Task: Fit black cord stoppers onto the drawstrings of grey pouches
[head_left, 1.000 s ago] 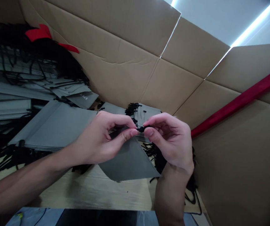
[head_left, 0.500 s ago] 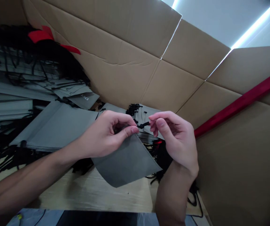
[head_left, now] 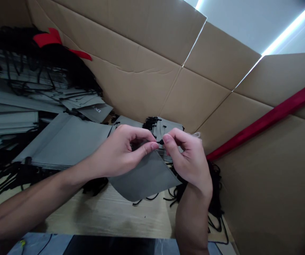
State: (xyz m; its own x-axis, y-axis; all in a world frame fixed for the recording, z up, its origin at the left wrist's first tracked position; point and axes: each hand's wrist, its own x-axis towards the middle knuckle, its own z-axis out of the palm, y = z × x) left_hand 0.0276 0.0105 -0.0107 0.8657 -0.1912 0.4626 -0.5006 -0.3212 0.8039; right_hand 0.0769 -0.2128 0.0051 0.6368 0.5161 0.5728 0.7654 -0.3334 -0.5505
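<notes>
A grey non-woven drawstring pouch point(head_left: 144, 180) hangs from my left hand point(head_left: 120, 152), whose thumb and fingers pinch its top edge. My right hand point(head_left: 186, 159) comes in from the right, with thumb and forefinger closed on a small black cord end point(head_left: 161, 142). The fingertips of both hands nearly meet around this cord piece. Its exact form is partly hidden by my fingers. Behind my hands lies a stack of grey pouches point(head_left: 163, 128) with bunched black cords point(head_left: 150, 123).
More grey pouches point(head_left: 64, 141) and tangled black cords lie on a pale wooden table point(head_left: 109, 212) at the left. Corrugated cardboard walls point(head_left: 136, 71) rise behind and right, with a red strip point(head_left: 269, 118) across them. A dark panel point(head_left: 112, 246) lines the near edge.
My right hand has moved in from a raised pinch and now closes lower on the cord end, nearer my left hand. The pouch hangs slightly differently.
</notes>
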